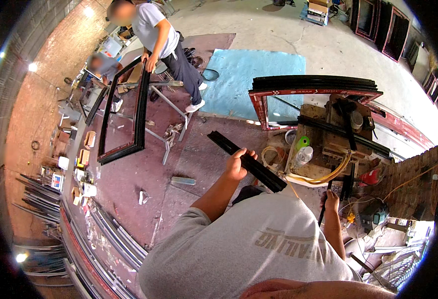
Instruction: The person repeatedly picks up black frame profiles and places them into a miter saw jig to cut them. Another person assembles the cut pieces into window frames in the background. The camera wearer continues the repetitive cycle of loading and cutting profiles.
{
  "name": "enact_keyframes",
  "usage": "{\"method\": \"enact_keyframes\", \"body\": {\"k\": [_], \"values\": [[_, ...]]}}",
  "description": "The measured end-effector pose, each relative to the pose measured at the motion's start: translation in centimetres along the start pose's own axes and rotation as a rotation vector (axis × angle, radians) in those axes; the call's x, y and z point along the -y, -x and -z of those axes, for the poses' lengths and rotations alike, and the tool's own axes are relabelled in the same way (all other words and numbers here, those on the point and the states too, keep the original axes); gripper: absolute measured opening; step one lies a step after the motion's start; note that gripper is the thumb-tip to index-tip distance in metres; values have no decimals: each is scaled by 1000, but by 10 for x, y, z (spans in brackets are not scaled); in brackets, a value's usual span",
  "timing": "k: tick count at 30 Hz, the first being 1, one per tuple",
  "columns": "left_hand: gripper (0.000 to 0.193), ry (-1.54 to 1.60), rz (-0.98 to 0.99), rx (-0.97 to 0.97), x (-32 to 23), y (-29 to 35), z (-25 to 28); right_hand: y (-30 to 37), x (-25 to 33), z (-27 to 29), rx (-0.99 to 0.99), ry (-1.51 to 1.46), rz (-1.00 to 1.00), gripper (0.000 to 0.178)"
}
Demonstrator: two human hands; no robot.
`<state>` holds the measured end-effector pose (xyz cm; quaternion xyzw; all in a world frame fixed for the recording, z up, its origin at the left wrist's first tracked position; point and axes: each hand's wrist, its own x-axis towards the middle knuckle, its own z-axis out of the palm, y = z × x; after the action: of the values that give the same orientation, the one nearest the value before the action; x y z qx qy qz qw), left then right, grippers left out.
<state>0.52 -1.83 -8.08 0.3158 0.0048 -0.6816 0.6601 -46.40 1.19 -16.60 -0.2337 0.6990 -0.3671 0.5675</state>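
My left hand (237,165) is closed around a short length of black window-frame profile (265,175), which slants across in front of my body. Down at my right side, my right hand (331,201) is closed on a thin black bar (321,216); most of the bar is hidden by the hand and arm. Between and beyond my hands stands a worn workbench (296,110) with a machine on it. Another long black profile (323,128) lies across the bench. A clear plastic bottle (304,155) and a green roll (302,143) are at its near left corner.
A black and red frame (259,108) stands behind the bench. At the left, a co-worker (154,30) holds a black window frame (140,112) over metal trestles (171,117). Yellow hoses (328,178) loop off the bench. Long profiles (112,234) lie at the lower left.
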Motion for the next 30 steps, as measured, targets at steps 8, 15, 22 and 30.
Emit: {"method": "enact_keyframes", "body": {"k": [8, 15, 22, 30], "values": [[11, -14, -14, -15, -3, 2, -2, 11, 13, -8, -24, 27, -77, 30], [11, 24, -3, 26, -2, 8, 11, -4, 0, 3, 43, 17, -8, 31], [10, 43, -60, 3, 1, 38, 0, -24, -16, 7, 1, 29, 34, 29], [11, -61, -23, -29, 14, 70, 28, 33, 2, 4, 56, 7, -13, 27]]}}
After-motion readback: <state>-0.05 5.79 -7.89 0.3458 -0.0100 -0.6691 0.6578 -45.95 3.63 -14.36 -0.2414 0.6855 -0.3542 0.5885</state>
